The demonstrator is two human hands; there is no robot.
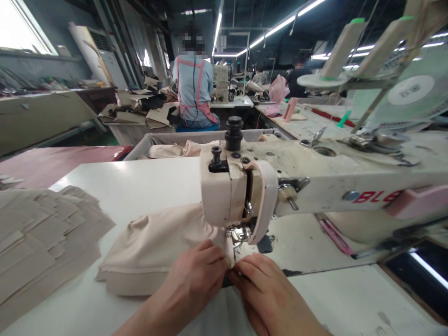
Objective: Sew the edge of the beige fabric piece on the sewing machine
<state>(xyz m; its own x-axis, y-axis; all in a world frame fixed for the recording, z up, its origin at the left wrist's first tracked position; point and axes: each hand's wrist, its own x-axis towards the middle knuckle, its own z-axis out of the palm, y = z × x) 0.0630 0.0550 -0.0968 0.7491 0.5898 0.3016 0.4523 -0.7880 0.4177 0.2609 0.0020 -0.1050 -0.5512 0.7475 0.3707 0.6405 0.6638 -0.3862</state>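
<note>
A piece of beige fabric (154, 247) lies bunched on the white table, its right edge running under the presser foot (240, 234) of a sewing machine (224, 196). My left hand (199, 270) is closed on that edge just in front of the foot, thumb and fingers pinched together. Close beside it, my right hand (261, 284) has its fingers curled in and pressed at the same fabric edge. The two hands almost meet at the fingertips. What lies beneath the right fingers is mostly hidden.
Stacked beige fabric pieces (45, 242) cover the table's left side. Pink thread snips (336, 235) lie under the machine arm, with a dark tablet-like panel (416, 270) at right. Thread cones (343, 49) and a fan stand behind. A co-worker (196, 88) sits ahead, back turned.
</note>
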